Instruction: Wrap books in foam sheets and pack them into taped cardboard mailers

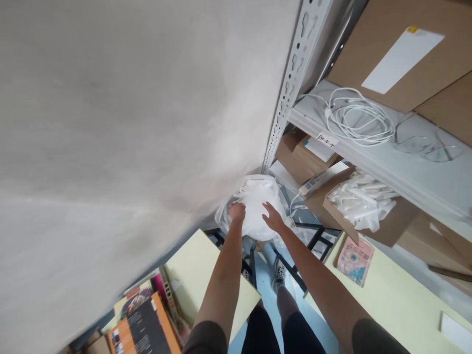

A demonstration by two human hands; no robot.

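A white bundle in a clear plastic bag point(257, 189) sits low in the corner between the wall and the shelf rack. My left hand point(237, 211) is at the bag's left side, its fingers curled closed on the plastic. On the right, my right hand point(273, 217) is open over the white bundle, fingers apart and pointing inward. Whether those fingertips touch it, I cannot tell. What the bag holds looks white and smooth, and its kind is unclear.
Two pale yellow tables flank me: the left table point(199, 260) bears books point(142, 322), the right table point(398, 295) a pink booklet point(356, 259). The metal rack point(283, 98) holds a coiled white cable point(363, 118), cardboard boxes point(401, 49) and an open box of white plastic pieces point(365, 196).
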